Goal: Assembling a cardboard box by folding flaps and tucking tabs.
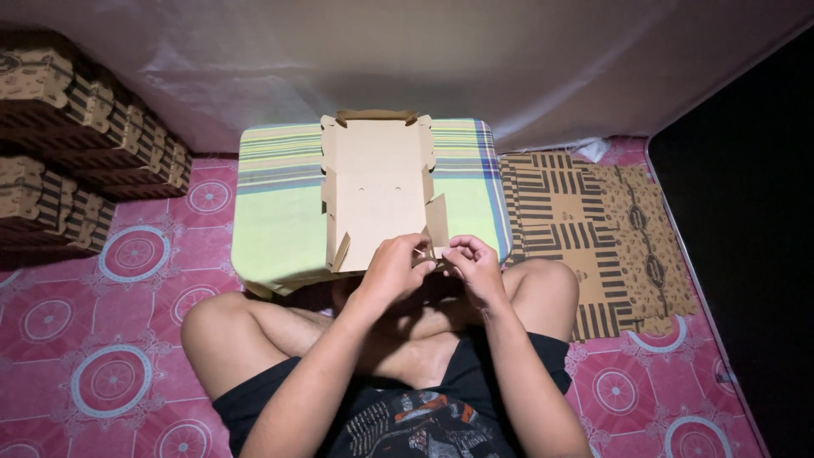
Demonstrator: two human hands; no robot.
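Head view: both hands [437,265] clamped together on flat cardboard box [377,191], nothing inside.

hidden and cut-off parts
hands [432,267] cover the cardboard sheet's [377,191] near edge; box stacks [76,136] run off the left edge.

Both hands [434,267] on cardboard blank [377,191]

Home floor workspace, patterned pink flooring [127,339] (stacked cartons [76,110] nearby)
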